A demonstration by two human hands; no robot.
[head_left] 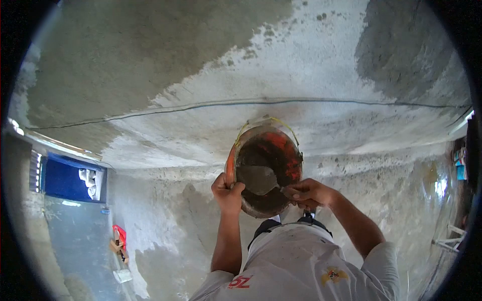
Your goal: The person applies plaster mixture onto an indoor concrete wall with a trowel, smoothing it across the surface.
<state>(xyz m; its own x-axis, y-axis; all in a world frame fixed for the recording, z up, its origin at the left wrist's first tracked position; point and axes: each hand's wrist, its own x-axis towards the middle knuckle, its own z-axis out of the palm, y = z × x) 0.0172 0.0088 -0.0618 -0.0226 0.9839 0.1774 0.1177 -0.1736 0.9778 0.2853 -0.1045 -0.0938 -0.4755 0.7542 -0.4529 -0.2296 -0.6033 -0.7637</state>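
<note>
An orange bucket (231,168), smeared with grey mortar inside, hangs tilted toward me in front of my body. My left hand (228,194) grips its left rim, with the thumb over the edge. At the right side of the opening, my right hand (307,194) is closed around the handle of a trowel (257,179). The trowel's mortar-coated blade lies across the bucket's mouth, pointing left. A thin yellow bail (273,119) arches over the bucket's far side. Dark mortar (261,150) coats the inner wall; how much lies at the bottom is hard to make out.
Ahead stands a wall (301,55) with damp grey patches and a thin cable (226,104) running across it. On the left are a blue panel (65,175), a red item (119,236) and a wooden piece (118,248). A ladder-like frame (452,238) stands at the right.
</note>
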